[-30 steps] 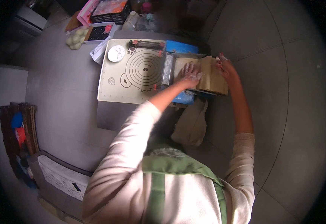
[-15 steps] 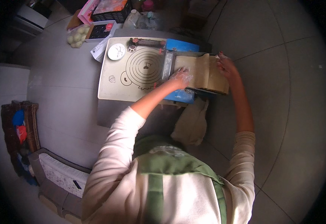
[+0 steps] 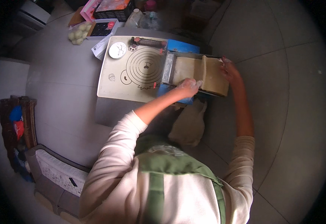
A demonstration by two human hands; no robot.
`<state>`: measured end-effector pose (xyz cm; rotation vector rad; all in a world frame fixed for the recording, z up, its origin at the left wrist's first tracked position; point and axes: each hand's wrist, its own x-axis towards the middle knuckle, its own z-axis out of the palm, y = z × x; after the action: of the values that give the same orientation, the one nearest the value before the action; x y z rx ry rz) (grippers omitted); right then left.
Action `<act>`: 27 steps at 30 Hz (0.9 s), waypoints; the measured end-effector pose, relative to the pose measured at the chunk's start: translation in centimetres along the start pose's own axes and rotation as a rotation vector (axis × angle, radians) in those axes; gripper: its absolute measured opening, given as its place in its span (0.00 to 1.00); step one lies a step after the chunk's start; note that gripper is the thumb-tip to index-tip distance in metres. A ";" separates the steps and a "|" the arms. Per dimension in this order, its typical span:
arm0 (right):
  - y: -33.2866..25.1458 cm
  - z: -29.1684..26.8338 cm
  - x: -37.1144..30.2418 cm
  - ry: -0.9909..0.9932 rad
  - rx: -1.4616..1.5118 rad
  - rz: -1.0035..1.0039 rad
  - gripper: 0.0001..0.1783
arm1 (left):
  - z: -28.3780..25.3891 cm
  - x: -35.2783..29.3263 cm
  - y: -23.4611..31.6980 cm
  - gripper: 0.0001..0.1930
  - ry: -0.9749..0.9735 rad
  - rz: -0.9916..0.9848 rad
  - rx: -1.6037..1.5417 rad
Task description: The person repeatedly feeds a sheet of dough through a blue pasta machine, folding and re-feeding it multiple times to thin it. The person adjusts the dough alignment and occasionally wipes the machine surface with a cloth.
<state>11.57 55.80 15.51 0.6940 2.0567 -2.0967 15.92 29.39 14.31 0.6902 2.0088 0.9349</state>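
A wide tan dough sheet (image 3: 186, 68) lies along a blue-sided dough rolling machine (image 3: 176, 90) with a shiny metal part (image 3: 168, 68) at its left. A raised fold crosses the sheet near its middle. My left hand (image 3: 188, 87), dusted white, is closed at the near edge of the dough, its fingertips by the near end of the fold. At the sheet's far right corner, my right hand (image 3: 228, 70) has its fingers curled closed on the edge. Its fingertips are partly hidden. Flour whitens both hands.
Left of the machine lies a cream baking mat (image 3: 114, 87) with a round white bowl (image 3: 117, 50) and a dark bar-shaped part (image 3: 148, 42). Behind are an open box (image 3: 102, 30), a bag of pale round items (image 3: 79, 33) and bottles (image 3: 134, 18). A pale cloth (image 3: 189, 125) hangs at the near edge.
My left hand has gone from lying spread on the dough to closing at its near edge, further right. The fold has shifted slightly left and stands narrower. My right hand has barely moved.
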 end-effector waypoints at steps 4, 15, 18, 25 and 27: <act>-2.6 3.3 -1.4 -0.172 0.143 0.152 0.06 | -1.1 0.9 -5.1 0.24 0.537 0.248 0.630; -1.1 0.9 -0.9 -0.070 0.086 0.172 0.16 | -1.5 -2.6 -2.3 0.21 0.126 0.237 0.653; -2.8 3.8 -2.4 0.045 0.020 0.176 0.06 | -1.6 -0.7 -0.8 0.23 0.301 0.218 0.578; -2.3 2.0 -1.3 -0.012 -0.228 -0.038 0.07 | 1.8 3.2 2.0 0.39 0.528 0.123 -0.319; -2.9 2.2 -1.3 0.027 0.043 0.217 0.14 | 4.7 3.3 1.9 0.39 0.616 0.139 -0.097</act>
<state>11.10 53.54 18.62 0.9118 1.8595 -2.0255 18.38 34.61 12.52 0.5309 2.4399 1.4518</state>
